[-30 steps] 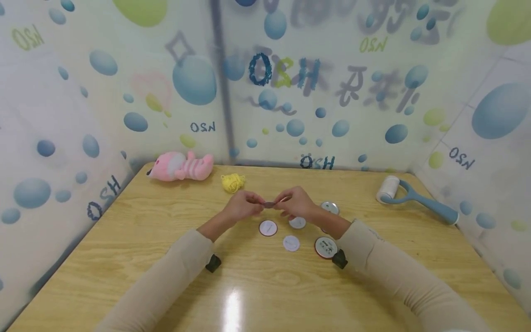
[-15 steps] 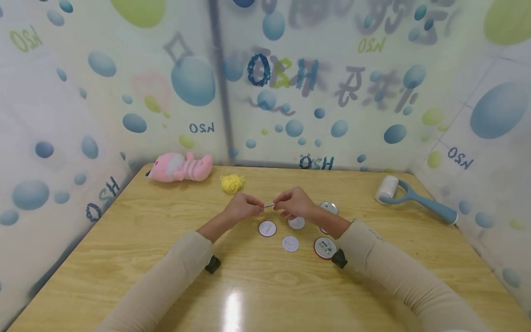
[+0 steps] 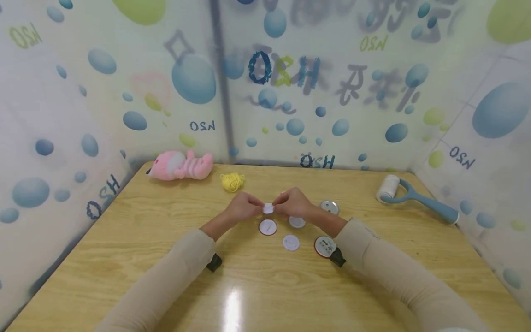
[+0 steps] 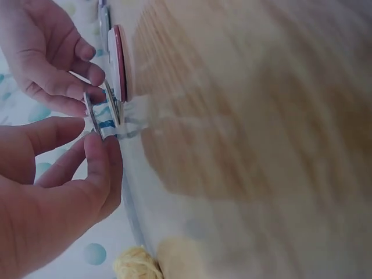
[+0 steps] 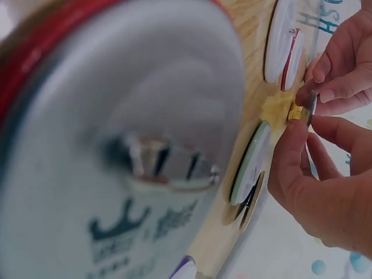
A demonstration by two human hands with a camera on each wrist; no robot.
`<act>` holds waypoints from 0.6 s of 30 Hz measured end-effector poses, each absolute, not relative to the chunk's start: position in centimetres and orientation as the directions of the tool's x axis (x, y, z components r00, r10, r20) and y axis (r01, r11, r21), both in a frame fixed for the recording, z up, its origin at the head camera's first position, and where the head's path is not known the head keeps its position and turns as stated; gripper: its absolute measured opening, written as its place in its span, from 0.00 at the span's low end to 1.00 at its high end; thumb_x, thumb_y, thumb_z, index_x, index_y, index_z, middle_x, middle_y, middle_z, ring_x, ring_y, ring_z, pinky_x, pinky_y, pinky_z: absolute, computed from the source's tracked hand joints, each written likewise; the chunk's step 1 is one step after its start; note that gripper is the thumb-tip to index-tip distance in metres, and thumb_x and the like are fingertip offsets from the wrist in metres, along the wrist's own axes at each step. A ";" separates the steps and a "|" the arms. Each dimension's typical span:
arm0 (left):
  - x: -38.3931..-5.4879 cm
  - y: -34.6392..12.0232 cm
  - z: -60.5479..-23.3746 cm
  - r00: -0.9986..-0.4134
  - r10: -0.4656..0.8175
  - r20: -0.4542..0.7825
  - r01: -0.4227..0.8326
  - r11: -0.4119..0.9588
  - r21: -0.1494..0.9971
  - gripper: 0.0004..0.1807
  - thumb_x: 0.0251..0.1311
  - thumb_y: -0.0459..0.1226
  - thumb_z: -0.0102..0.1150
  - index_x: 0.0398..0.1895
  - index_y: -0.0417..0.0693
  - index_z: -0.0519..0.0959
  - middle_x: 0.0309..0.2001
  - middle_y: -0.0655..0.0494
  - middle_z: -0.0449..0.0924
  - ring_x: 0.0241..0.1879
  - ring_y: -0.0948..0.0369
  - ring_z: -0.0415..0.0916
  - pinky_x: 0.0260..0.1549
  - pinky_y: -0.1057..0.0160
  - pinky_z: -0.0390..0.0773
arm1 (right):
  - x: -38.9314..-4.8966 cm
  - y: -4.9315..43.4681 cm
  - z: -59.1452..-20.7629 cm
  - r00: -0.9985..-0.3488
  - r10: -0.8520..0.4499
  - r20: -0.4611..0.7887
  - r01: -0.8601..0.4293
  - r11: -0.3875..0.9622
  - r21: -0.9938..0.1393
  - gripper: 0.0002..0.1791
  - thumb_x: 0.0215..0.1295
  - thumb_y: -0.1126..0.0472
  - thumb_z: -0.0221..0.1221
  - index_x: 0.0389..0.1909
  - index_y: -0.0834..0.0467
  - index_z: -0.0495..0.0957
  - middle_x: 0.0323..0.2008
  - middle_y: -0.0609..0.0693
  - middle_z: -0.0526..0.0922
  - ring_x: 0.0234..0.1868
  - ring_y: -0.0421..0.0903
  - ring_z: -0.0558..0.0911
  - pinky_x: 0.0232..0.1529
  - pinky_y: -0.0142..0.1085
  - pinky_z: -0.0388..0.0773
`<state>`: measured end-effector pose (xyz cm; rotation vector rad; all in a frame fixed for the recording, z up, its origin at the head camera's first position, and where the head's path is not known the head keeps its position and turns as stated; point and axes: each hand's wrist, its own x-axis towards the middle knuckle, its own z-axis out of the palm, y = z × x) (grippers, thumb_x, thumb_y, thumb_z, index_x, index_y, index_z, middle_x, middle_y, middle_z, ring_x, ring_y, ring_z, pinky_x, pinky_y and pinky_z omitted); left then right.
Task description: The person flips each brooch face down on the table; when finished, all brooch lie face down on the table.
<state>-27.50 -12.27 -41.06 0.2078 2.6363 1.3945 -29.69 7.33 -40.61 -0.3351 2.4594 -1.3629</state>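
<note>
Between both hands is a small round pin badge [image 3: 268,208], its white back turned toward the head camera. My left hand [image 3: 244,206] pinches its left edge with thumb and fingertips, and my right hand [image 3: 294,203] pinches the opposite edge. In the left wrist view the badge [image 4: 92,114] appears nearly edge-on, held just off the table. Just below the hands lies a red-rimmed badge [image 3: 268,227], pin side up. A white badge [image 3: 297,222] is partly hidden beneath the right hand, and a smaller white one [image 3: 291,242] lies nearer the front.
A large red-rimmed badge [image 3: 325,246] and a silver-backed badge [image 3: 330,207] lie by the right forearm. Yellow yarn [image 3: 233,182] and a pink plush toy [image 3: 182,166] are at the back left. A blue-handled lint roller [image 3: 416,198] lies at right on the wooden table [image 3: 166,258].
The held badge has turned from a dark face, through edge-on, to its white back facing the head camera. Both hands keep their pinch in nearly the same place.
</note>
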 end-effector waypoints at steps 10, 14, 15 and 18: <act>-28.0 -12.0 -41.1 -0.976 0.202 -0.075 0.081 0.664 0.743 0.11 0.50 0.29 0.69 0.39 0.39 0.88 0.40 0.49 0.88 0.37 0.62 0.78 0.32 0.69 0.76 | -30.3 6.7 -41.0 -0.924 -0.347 -0.161 -0.076 0.580 -0.811 0.06 0.56 0.70 0.68 0.36 0.65 0.86 0.33 0.53 0.87 0.25 0.40 0.81 0.28 0.31 0.80; -27.9 -12.0 -40.9 -0.975 0.213 -0.060 0.102 0.674 0.731 0.11 0.49 0.28 0.69 0.39 0.38 0.88 0.40 0.48 0.88 0.39 0.60 0.80 0.33 0.69 0.76 | -30.3 6.6 -40.8 -0.926 -0.342 -0.159 -0.073 0.576 -0.814 0.07 0.55 0.72 0.68 0.36 0.65 0.86 0.33 0.54 0.87 0.26 0.40 0.81 0.29 0.31 0.80; -27.9 -12.0 -40.9 -0.975 0.216 -0.052 0.112 0.679 0.725 0.11 0.49 0.28 0.69 0.39 0.39 0.88 0.40 0.48 0.88 0.40 0.60 0.81 0.33 0.68 0.76 | -30.3 6.6 -40.8 -0.927 -0.341 -0.157 -0.074 0.576 -0.814 0.07 0.55 0.72 0.68 0.36 0.65 0.86 0.33 0.54 0.87 0.26 0.40 0.81 0.29 0.31 0.81; -28.0 -12.0 -40.8 -0.973 0.230 -0.034 0.138 0.687 0.713 0.11 0.49 0.28 0.70 0.38 0.39 0.88 0.39 0.48 0.88 0.41 0.59 0.82 0.35 0.67 0.77 | -30.4 6.5 -40.9 -0.925 -0.349 -0.147 -0.088 0.575 -0.814 0.07 0.54 0.73 0.68 0.35 0.65 0.86 0.34 0.54 0.87 0.27 0.40 0.82 0.30 0.31 0.81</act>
